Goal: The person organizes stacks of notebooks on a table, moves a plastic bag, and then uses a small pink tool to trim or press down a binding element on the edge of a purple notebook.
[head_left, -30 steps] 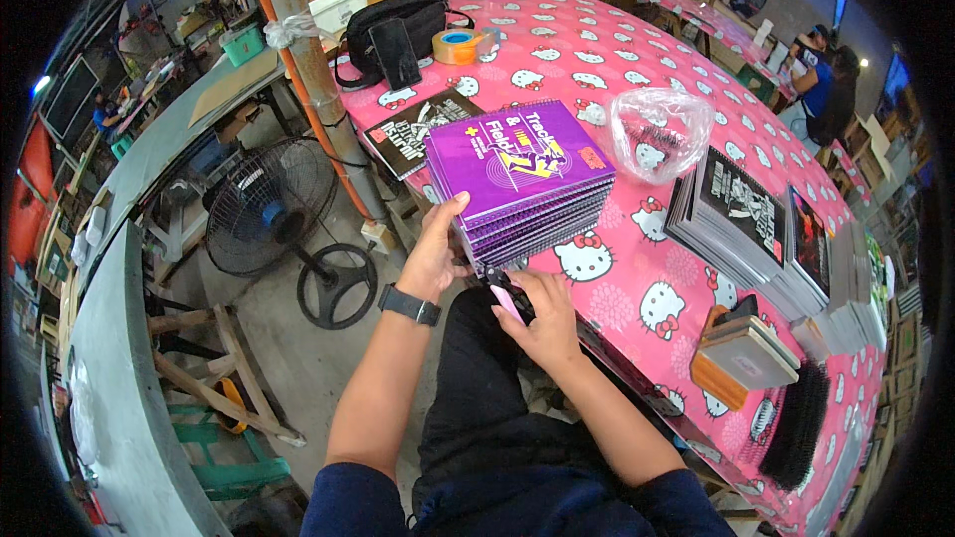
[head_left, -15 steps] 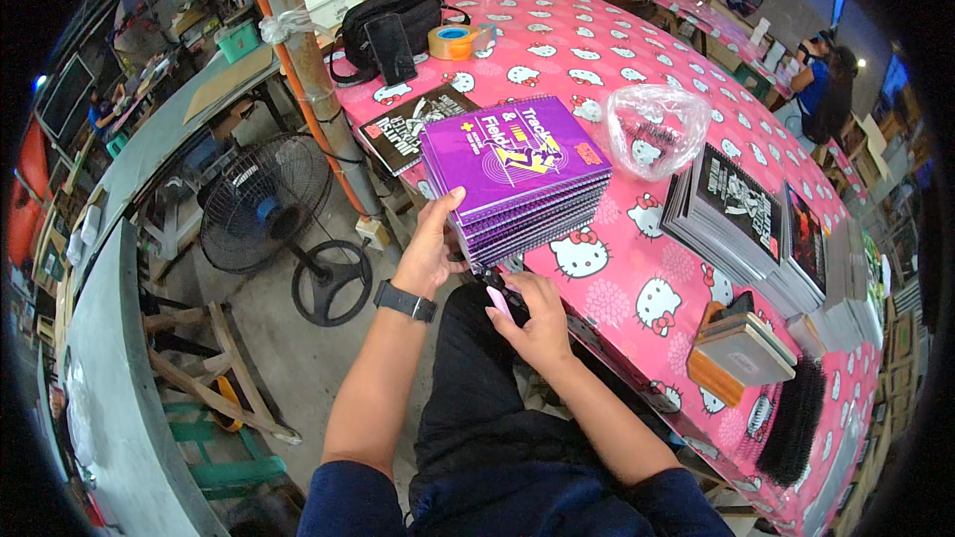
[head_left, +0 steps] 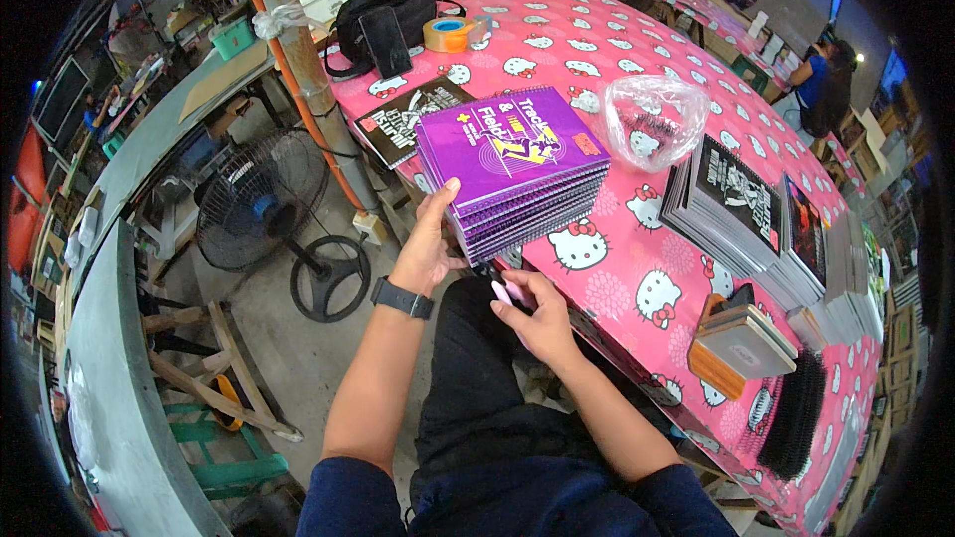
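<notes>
A stack of purple spiral notebooks (head_left: pixel 527 154) sits at the table's near left edge. My left hand (head_left: pixel 428 249) grips its near left corner, the thumb against the edge of the top notebook and the fingers lower on the side. Just below that corner, my right hand (head_left: pixel 542 318) is closed around a hand tool with a pink handle (head_left: pixel 505 292). The tool's dark tip points up at the lower notebooks; its exact kind and the contact there are hard to make out.
The table has a pink patterned cover (head_left: pixel 607 288). Black notebooks (head_left: pixel 731 199), a clear plastic bag (head_left: pixel 657 119), a wooden holder (head_left: pixel 721 348) and black spiral bindings (head_left: pixel 796 418) lie to the right. A black bag (head_left: pixel 398 15) and tape (head_left: pixel 448 35) lie beyond. A fan (head_left: pixel 264 204) stands left.
My right hand and the pink-handled tool have shifted very slightly at the stack's near corner, the handle looking more spread. My left hand keeps its hold on the notebooks.
</notes>
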Motion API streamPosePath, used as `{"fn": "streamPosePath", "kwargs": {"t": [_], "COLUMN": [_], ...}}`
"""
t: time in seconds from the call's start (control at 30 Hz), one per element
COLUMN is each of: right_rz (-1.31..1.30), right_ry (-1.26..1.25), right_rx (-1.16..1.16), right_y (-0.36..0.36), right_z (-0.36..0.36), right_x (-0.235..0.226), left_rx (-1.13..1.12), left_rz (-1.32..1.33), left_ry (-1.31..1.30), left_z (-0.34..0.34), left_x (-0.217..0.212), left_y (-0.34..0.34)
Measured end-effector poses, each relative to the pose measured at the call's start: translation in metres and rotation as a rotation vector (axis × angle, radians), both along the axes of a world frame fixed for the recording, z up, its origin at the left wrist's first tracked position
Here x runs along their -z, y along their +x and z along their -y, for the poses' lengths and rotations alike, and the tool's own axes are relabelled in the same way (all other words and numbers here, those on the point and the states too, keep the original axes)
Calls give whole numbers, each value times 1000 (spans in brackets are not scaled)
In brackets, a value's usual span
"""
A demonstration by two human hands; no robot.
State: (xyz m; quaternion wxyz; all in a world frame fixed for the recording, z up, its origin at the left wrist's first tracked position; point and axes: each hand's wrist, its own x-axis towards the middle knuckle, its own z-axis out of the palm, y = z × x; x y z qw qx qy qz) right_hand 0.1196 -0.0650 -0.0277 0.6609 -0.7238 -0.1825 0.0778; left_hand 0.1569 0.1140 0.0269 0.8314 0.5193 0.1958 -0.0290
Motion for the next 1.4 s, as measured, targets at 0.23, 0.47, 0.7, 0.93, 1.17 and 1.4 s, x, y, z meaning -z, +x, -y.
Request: {"fn": "streamPosePath", "kwargs": {"t": [0.23,0.47,0.7,0.93,1.17,1.4], "right_rz": [577,659,707,-764,450,665], "right_ry": [-318,-320,-331,497,-278,-350], "right_rx": [158,203,223,-246,171,244], "right_y": [0,-1,1,14,-7,-4], "right_z": [-4,-5,-10,3,-10,-10], "right_x": [4,12,14,13,12,17], "left_rx": [110,67,42,60,44,44], "left_rz": [40,8,13,1,26,37], "left_ry": [-20,-13,-28,-48,-13,-24], "left_z": [-1,-1,-2,-1,2,-1], "left_x": [4,8,9,8,6,8], "left_y": [-4,1,1,2,-1,0]}}
